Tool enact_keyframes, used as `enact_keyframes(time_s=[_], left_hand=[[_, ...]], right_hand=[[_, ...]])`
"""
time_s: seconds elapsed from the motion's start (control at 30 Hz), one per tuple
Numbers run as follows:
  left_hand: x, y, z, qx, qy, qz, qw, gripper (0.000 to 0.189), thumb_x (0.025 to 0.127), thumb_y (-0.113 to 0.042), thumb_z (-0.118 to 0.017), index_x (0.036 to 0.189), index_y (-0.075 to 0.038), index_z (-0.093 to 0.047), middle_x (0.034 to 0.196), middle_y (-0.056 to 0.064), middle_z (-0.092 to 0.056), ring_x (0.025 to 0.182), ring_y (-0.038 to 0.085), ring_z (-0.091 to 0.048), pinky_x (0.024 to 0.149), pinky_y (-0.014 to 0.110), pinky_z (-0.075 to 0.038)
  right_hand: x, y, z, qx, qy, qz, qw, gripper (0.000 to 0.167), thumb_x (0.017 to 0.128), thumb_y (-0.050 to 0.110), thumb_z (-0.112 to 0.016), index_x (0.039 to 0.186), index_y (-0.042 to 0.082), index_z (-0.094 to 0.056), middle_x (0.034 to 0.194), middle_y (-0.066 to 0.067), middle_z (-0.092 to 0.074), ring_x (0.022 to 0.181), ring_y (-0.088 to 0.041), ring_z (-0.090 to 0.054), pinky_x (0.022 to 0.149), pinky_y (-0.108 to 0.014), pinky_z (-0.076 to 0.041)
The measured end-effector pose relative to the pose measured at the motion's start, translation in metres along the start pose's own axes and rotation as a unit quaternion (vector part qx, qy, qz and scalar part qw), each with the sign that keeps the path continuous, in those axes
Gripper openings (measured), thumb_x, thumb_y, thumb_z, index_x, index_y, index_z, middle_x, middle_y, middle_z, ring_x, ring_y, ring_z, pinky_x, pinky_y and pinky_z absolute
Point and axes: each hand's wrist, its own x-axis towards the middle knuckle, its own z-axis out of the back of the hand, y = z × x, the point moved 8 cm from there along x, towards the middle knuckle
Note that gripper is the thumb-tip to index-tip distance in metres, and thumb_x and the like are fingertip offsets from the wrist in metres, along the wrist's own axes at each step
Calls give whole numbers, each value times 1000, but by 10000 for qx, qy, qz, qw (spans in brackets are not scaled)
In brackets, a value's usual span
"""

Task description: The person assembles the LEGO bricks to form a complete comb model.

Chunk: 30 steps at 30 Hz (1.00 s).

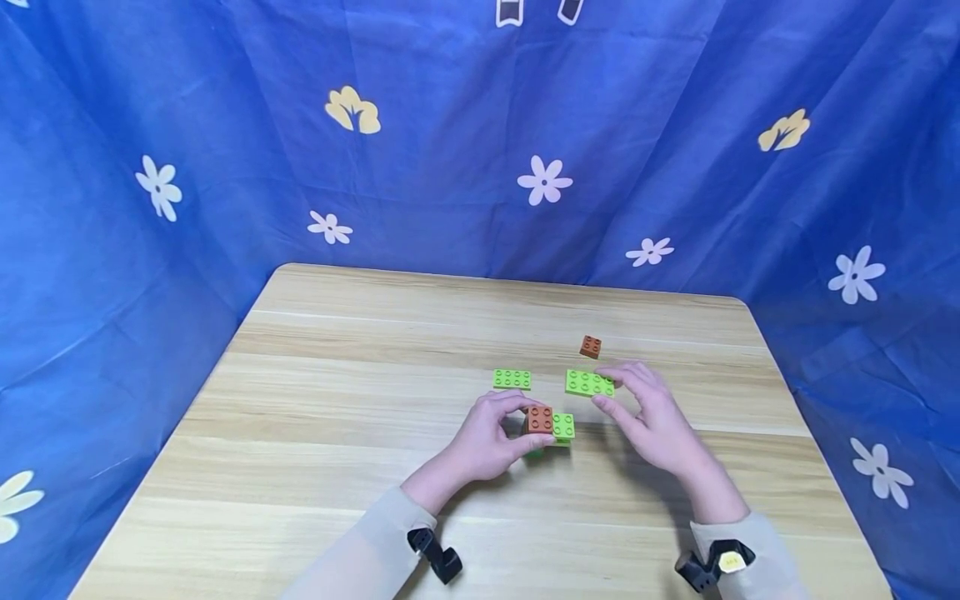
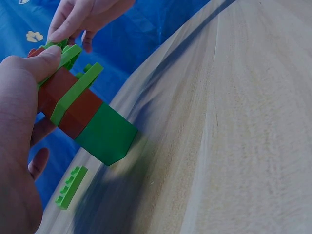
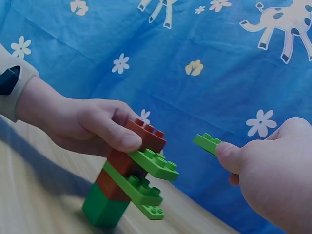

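Observation:
My left hand (image 1: pixel 487 437) grips the upper part of a stack of toy building bricks (image 3: pixel 116 189), thumb on the near side. A dark green block (image 2: pixel 108 134) forms its base, with brown bricks and light green plates alternating above; the plates jut out toward the right. On top sits a brown brick (image 1: pixel 539 419) with bare studs. Just right of the stack and apart from it, my right hand (image 1: pixel 651 421) pinches a light green plate (image 1: pixel 587 382) by its right end between thumb and finger. In the left wrist view the stack appears tilted.
Behind the left hand, another light green plate (image 1: pixel 512 380) lies studs up on the wooden table (image 1: pixel 337 417). A loose brown brick (image 1: pixel 591 346) rests farther back, beyond the right hand. Blue patterned cloth (image 1: pixel 435 167) hangs around the back and sides of the table.

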Motion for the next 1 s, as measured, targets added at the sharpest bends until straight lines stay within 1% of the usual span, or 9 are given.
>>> enact_keyframes(time_s=[0.2, 0.33, 0.5, 0.6, 0.73, 1.0], left_hand=[[0, 0, 0, -9, -2, 25, 10000, 41, 83, -38, -92, 117, -17, -79, 117, -10, -75, 116, 14, -65, 108, 46, -46], [0, 0, 0, -27, 1, 6, 10000, 41, 84, -38, -92, 117, -18, -79, 118, -10, -75, 117, 14, -65, 108, 46, -46], [0, 0, 0, -25, 27, 19, 10000, 42, 84, -38, -91, 118, -17, -78, 120, -8, -75, 119, 15, -65, 110, 47, -45], [-1, 1, 0, -2, 32, 52, 10000, 43, 83, -37, -92, 118, -15, -78, 121, -6, -75, 120, 16, -64, 111, 48, -44], [-1, 2, 0, -33, 38, 5, 10000, 42, 83, -35, -92, 118, -15, -78, 120, -7, -75, 118, 15, -65, 109, 47, -45], [-1, 0, 0, -12, 2, -94, 10000, 41, 83, -34, -93, 115, -12, -78, 118, -4, -76, 116, 16, -65, 108, 47, -47]], right_hand=[[-3, 9, -7, 46, 168, 25, 9998, 39, 96, 11, -78, 133, 3, -67, 125, -2, -69, 118, -22, -59, 107, -52, -40], [-5, 15, -12, 53, 306, -47, 9995, 40, 98, 15, -77, 135, 5, -67, 128, -1, -69, 123, -22, -58, 111, -54, -38], [-7, 22, -17, 65, 398, -34, 9992, 41, 99, 17, -77, 137, 7, -66, 133, -1, -68, 125, -22, -58, 112, -57, -37], [-8, 26, -20, 82, 445, 2, 9990, 41, 98, 18, -77, 137, 9, -66, 132, 0, -68, 125, -22, -58, 111, -57, -38], [-8, 31, -23, 112, 496, 38, 9987, 42, 98, 19, -77, 138, 11, -66, 131, 3, -67, 124, -20, -57, 109, -54, -40], [-10, 36, -30, 134, 535, 81, 9984, 41, 98, 22, -78, 136, 11, -67, 128, 9, -66, 121, -17, -57, 105, -48, -42]])
